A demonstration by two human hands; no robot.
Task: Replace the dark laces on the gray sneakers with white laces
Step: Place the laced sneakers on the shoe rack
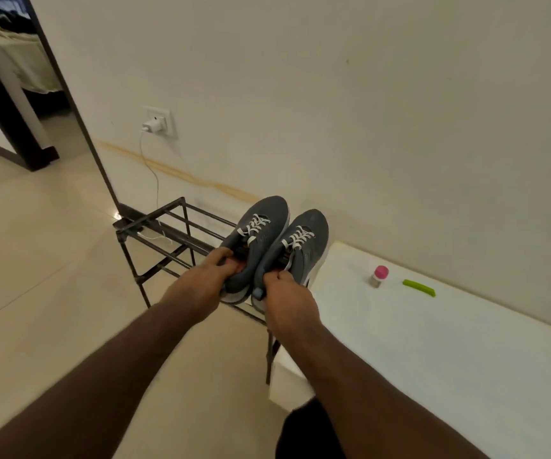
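Two gray sneakers sit side by side at the top of a dark metal shoe rack [168,223], toes pointing toward the wall [333,94]. The left sneaker [261,233] and the right sneaker [307,250] both carry white laces [257,225], threaded in a criss-cross up the front. The person's left hand [208,283] grips the heel end of the left sneaker, fingers curled into its opening. The right hand [287,303] grips the heel of the right sneaker the same way, thumb and fingers pinched on the collar. Whether the soles rest fully on the rack bars or are held just above them, I cannot tell.

Just right of the rack lies a white mattress [433,342] against the wall, and on it stand a small bottle with a pink cap [378,276] and, near it, a green stick-like thing [419,287]. A white charger [155,124] is plugged into a wall socket [163,119] behind the rack, its cable [151,173] hanging down.
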